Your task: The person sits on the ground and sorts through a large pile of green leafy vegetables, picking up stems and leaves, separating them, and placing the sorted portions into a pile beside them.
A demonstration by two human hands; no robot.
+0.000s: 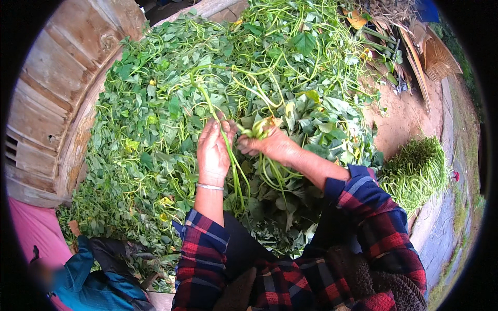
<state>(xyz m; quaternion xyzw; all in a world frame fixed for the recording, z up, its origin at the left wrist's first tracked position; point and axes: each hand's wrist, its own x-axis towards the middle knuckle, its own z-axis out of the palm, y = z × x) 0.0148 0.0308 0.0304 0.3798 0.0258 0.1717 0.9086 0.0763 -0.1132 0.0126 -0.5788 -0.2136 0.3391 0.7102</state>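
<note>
My left hand (212,150), with a metal bangle at the wrist, closes its fingers on long pale-green vine stems (209,103). One stem arches up and over the heap, and the cut-looking lower lengths hang below the palm. Just to the right, my right hand (275,146) is wrapped around a small bunch of leafy vine stems (262,128); a few strands dangle beneath it. The fingertips of both hands come close together, partly hidden by greenery. Around and under them spreads a thick heap of green leafy vines (155,119).
At right a neat stack of trimmed green stems (417,173) sits beside bare reddish ground (397,114). A woven basket (440,56) and dry stalks lie farther back. A wooden plank wall (54,103) bounds the left. Another person (98,280) in teal sits at lower left.
</note>
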